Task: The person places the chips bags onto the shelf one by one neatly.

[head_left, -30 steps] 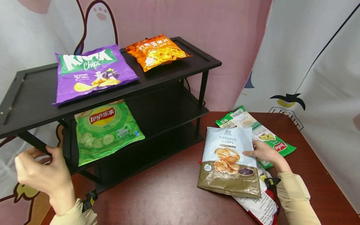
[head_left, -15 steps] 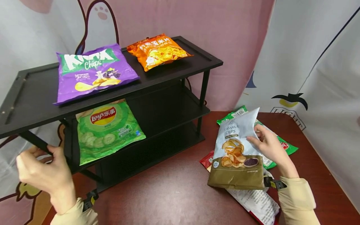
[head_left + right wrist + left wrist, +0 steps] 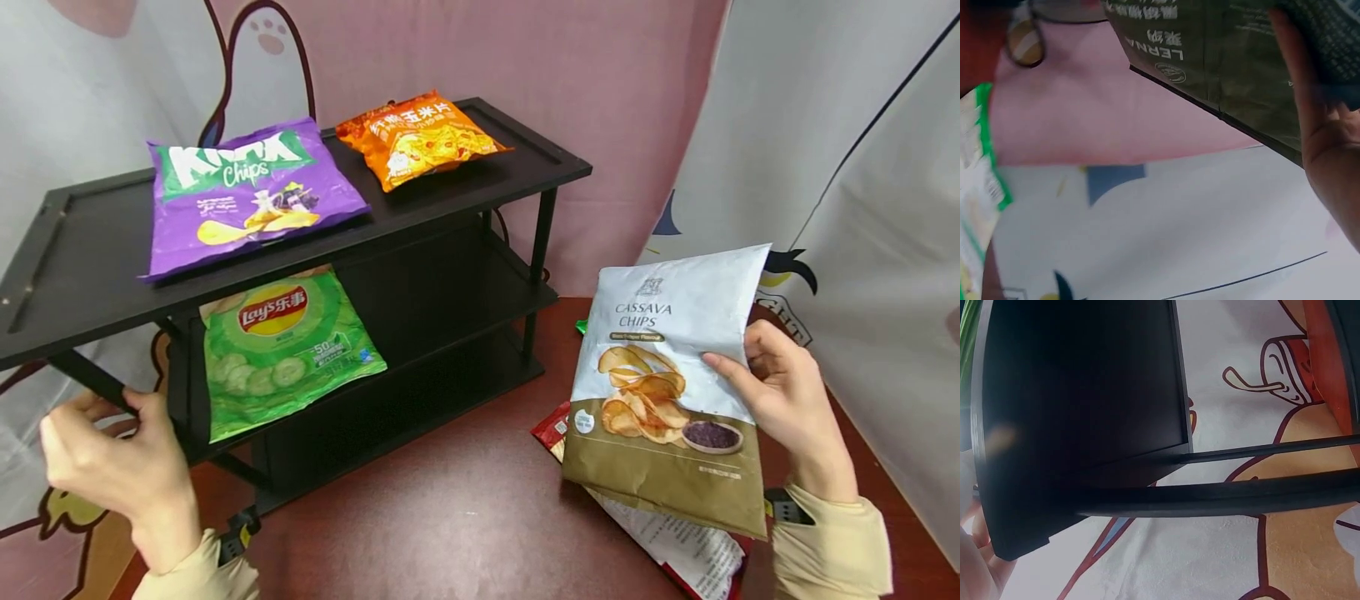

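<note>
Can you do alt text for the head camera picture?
A person's right hand holds a cassava bag above another bag on a table. The left hand grips a black rack with a purple bag and orange bag on top, a green bag below.

The head view is bright, with soft glare on the tabletop (image 3: 450, 508), while both wrist views look dimmer

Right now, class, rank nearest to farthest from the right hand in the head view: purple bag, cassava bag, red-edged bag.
1. Cassava bag, in the right hand.
2. Red-edged bag, on the table.
3. Purple bag, left on the top shelf.
</note>
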{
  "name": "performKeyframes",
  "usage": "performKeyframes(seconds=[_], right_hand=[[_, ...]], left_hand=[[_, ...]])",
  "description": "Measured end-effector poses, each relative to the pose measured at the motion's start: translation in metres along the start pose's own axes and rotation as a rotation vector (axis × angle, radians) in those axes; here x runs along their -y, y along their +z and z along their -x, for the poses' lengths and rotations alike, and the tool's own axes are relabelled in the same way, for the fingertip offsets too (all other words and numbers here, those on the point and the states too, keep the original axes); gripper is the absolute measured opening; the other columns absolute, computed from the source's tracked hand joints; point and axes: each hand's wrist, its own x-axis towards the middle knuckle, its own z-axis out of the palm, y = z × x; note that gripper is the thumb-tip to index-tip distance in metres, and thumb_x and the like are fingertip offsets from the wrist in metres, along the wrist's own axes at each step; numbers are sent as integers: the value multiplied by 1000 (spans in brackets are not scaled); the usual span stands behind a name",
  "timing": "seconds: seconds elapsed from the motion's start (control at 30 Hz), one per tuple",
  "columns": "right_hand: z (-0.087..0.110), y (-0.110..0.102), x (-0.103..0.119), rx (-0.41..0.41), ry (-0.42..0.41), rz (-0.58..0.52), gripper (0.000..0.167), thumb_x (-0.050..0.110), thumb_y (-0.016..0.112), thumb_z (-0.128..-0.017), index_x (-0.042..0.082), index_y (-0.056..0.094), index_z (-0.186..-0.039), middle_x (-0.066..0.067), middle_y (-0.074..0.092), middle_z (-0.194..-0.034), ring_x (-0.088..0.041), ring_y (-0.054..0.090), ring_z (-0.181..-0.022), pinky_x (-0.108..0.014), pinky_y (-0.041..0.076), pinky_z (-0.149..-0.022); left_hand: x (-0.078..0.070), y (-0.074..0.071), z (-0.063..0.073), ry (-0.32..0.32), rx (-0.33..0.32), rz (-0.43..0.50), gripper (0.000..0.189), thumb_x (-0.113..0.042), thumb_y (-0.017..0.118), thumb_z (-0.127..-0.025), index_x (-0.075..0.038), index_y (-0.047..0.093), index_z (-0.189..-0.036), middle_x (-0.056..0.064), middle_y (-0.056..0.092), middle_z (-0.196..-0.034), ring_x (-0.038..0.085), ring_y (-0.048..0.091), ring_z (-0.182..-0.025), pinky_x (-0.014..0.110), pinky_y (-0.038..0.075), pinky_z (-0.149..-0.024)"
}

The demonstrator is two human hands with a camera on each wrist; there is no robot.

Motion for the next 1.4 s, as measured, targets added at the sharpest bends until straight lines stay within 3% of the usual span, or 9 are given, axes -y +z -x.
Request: performKeyframes(seconds=[0.13,0.37,0.53,0.6,0.77,0.9,1.1,1.27,1.4], right_hand=[[-2,-1,11,-19,-99,-163,18,-14,67,-75,-13,49,-77,20,63,-79,10,56,-56,-11,40,-46],[-14,14,28,67,-296,-549,34,5,70,-80,-16,46,-72,5,66,-85,2,61,-66,-13,41,-47],[-27,34,41,137,-375,-562,36,11,69,-82,-13,45,-70,6,62,-82,4,59,-67,-15,39,-46],[-33,45,47,171,-398,-542,34,14,68,-84,-12,49,-73,8,63,-86,5,59,-69,-13,43,-50],[-47,78,53,241,-427,-473,33,21,63,-87,-5,50,-72,8,59,-80,6,51,-65,-12,40,-51],[-59,101,56,276,-447,-431,39,18,64,-88,-1,36,-68,-4,30,-63,-5,29,-52,-21,25,-46],[-77,126,53,331,-338,-555,29,-5,64,-82,-1,37,-72,0,29,-63,-3,27,-50,-25,23,-45],[-91,146,43,382,-149,-678,18,-8,60,-85,-2,44,-80,9,42,-64,-1,35,-52,-23,29,-49],[-99,154,35,382,-1,-673,21,-10,57,-85,6,44,-81,10,33,-57,-4,25,-49,-20,26,-51]], left_hand=[[-1,-1,1,-7,0,3,22,-11,58,-79,10,62,-85,-39,30,-79,-21,29,-74,0,23,-69],[-1,-2,0,-4,-6,7,28,-11,58,-79,14,60,-90,-38,30,-79,-20,29,-75,1,24,-74],[2,-2,0,5,-9,9,17,-12,59,-79,3,64,-83,-39,31,-79,-14,38,-71,1,26,-74],[3,-2,0,8,-10,11,10,-13,59,-79,-5,65,-80,-40,31,-79,-1,49,-70,5,31,-75],[4,-1,2,32,-6,7,18,-11,57,-80,6,63,-85,-37,29,-80,38,57,-76,13,34,-76],[3,-1,2,50,5,13,23,-9,56,-81,12,61,-92,-36,28,-81,41,57,-77,13,32,-75],[2,-1,1,58,17,7,24,-10,56,-82,12,60,-92,-35,27,-80,43,56,-80,36,36,-73],[2,-2,0,58,8,8,24,-10,57,-81,12,61,-91,-35,27,-80,43,56,-79,32,35,-73],[1,-2,0,53,11,11,24,-11,57,-82,11,61,-91,-35,27,-80,43,56,-79,31,36,-74]])
